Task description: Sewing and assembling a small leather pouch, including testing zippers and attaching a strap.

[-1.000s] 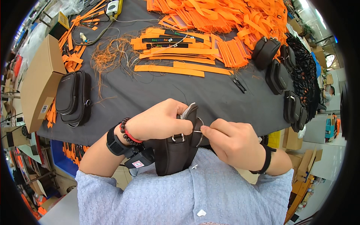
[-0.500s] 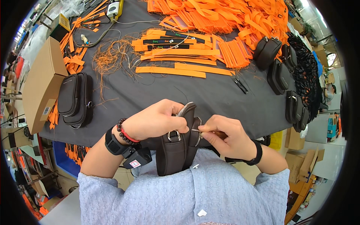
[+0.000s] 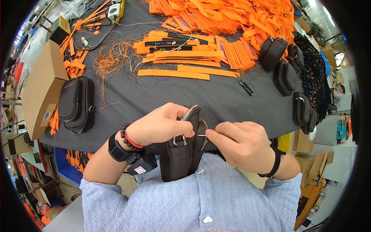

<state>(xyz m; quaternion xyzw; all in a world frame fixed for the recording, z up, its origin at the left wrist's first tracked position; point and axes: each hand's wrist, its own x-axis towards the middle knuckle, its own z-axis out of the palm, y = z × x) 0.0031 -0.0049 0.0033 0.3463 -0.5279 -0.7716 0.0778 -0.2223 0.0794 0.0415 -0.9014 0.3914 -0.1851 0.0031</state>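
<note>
I hold a dark brown pouch (image 3: pixel 174 162) upright near my body, at the table's near edge. My left hand (image 3: pixel 162 125) is closed on its upper part, beside a silver D-ring (image 3: pixel 180 141) and an open zip (image 3: pixel 190 110). My right hand (image 3: pixel 241 145), thumb and index pinched, grips a thin silver zip pull (image 3: pixel 201 135) on the pouch's right-hand zip, which curves down along that compartment.
The dark table (image 3: pixel 147 92) holds piled orange straps (image 3: pixel 220 15), orange strips (image 3: pixel 174 72), loose threads (image 3: pixel 104 65), black snips (image 3: pixel 244 87), more pouches (image 3: pixel 75 104) at both sides, a cardboard box (image 3: pixel 42 92) and a yellow-cased device (image 3: pixel 116 11). A person (image 3: pixel 341 92) is at the far right.
My right hand's fingers shifted on the zip pull, rising half a second ago and now curled lower and further right. My left hand moved slightly leftward since a second ago, still holding the pouch.
</note>
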